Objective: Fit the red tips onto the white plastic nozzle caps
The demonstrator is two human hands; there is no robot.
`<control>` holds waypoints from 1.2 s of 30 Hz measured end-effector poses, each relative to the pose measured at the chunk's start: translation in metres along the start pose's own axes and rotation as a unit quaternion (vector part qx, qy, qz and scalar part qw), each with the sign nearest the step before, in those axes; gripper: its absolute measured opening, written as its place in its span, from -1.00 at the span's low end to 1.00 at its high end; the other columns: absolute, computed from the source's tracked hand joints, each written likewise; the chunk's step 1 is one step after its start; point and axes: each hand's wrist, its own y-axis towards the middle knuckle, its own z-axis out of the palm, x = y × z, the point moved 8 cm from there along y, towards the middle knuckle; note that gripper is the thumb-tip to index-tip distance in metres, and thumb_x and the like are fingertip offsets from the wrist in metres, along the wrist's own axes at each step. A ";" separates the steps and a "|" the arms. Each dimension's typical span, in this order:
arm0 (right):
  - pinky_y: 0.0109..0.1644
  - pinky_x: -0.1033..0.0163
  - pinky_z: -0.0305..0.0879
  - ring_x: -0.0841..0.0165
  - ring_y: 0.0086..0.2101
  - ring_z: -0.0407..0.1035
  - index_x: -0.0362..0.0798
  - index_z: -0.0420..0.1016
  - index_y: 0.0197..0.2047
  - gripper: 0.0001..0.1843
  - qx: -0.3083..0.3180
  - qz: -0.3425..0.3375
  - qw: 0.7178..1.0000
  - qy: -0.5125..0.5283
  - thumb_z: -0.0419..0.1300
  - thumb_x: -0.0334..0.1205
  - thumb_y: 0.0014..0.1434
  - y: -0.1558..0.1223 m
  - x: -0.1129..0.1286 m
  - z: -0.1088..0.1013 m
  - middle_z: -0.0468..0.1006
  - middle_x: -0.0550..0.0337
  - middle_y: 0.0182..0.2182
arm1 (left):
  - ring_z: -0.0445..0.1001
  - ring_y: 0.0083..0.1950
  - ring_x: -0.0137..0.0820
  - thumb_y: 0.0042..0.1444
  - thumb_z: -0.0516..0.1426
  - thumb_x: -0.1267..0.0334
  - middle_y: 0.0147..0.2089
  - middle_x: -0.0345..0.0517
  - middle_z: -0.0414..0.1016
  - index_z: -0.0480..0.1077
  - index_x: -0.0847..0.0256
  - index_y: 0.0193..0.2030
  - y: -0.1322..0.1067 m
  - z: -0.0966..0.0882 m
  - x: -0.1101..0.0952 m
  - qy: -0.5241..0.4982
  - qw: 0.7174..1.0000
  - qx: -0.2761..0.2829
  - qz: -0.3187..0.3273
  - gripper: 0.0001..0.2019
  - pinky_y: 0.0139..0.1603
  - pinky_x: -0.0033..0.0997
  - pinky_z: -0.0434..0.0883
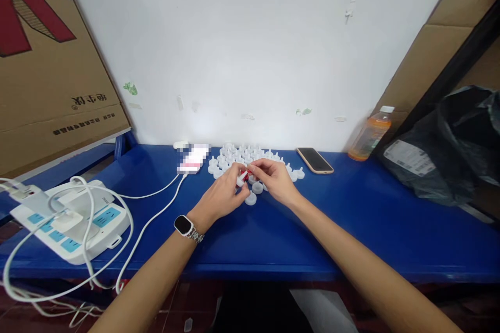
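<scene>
My left hand point(223, 195), with a watch on its wrist, and my right hand point(273, 178) meet over the blue table point(351, 229). Both pinch a small white plastic piece with a red part point(244, 177) between their fingertips. Just behind and around the hands lie several small white round plastic caps point(238, 157), grouped near the wall. Two more white caps point(253, 193) sit right under the hands.
A white power strip point(74, 223) with plugs and white cables lies at the left. A phone on a charging cable point(193, 160), a dark phone point(314, 160), an orange drink bottle point(370, 138), a black plastic bag point(449, 151) and cardboard boxes point(47, 62) stand around.
</scene>
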 end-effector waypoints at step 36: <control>-0.46 0.33 0.12 0.47 -0.57 0.22 -0.04 0.31 -0.50 -0.81 0.042 -0.018 0.962 -0.270 0.23 -0.26 0.09 -0.012 0.015 -0.043 0.39 0.31 -0.61 | 0.40 -0.07 -0.23 0.24 0.10 0.07 -0.13 -0.06 0.40 0.39 0.18 -0.12 0.006 -0.014 0.029 0.057 0.998 -0.029 0.020 -0.77 -0.02 -0.18 0.39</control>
